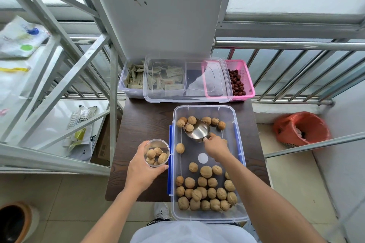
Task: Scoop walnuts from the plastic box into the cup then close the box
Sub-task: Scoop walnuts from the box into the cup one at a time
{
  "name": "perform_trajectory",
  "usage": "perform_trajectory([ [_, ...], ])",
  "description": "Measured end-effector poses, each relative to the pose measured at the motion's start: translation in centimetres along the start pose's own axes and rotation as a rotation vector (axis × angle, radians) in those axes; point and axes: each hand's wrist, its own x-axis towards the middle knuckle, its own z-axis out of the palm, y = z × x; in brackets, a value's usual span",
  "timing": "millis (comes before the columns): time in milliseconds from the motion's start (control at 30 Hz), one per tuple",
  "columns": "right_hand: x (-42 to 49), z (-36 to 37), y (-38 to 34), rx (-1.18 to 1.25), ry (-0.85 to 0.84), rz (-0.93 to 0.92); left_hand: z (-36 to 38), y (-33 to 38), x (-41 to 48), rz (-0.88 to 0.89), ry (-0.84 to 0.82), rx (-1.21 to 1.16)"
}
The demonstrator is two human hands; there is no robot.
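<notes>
1. One view only, from a wide-angle camera worn on the person's head; there is no second view to share scene content with.
2. It faces forward and steeply down onto the dark wood-grain worktop (142, 124); the person's own white garment fills the bottom edge.
3. Range is close: both forearms enter from the bottom and reach mid-frame.
4. The clear rectangular plastic box with blue latches (205, 110) sits near centre, slightly right.
5. The far field takes in a metal railing (296, 45) and a window; straight lines bow towards the edges.
6. The tiled floor (59, 203) shows on both sides of the worktop.
</notes>
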Motion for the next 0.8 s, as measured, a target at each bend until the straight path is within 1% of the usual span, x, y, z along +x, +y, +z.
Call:
perform_trajectory([
  [100,0.1,0.2,0.0,-0.023,-0.009,0.002,0.0,-0.1,0.0,-0.011,-0.002,-0.003],
  [233,0.1,0.7,1.1,0.006,0.006,-0.052,-0.2,0.2,0.0,-0.005,0.001,-0.004],
  [567,-1.2,1.5,4.2,0.254,0.030,-0.092,-0.3,0.0,-0.1,-0.007,-0.002,-0.006],
  [700,-2.4,1.1,5.0,0.387,0.059,-0.143,-0.1,0.0,-0.1,-0.013,-0.001,-0.012],
  [800,-3.6,0.4,5.2,0.413,0.077,-0.191,0.0,-0.3,-0.1,-0.022,0.004,-0.014],
])
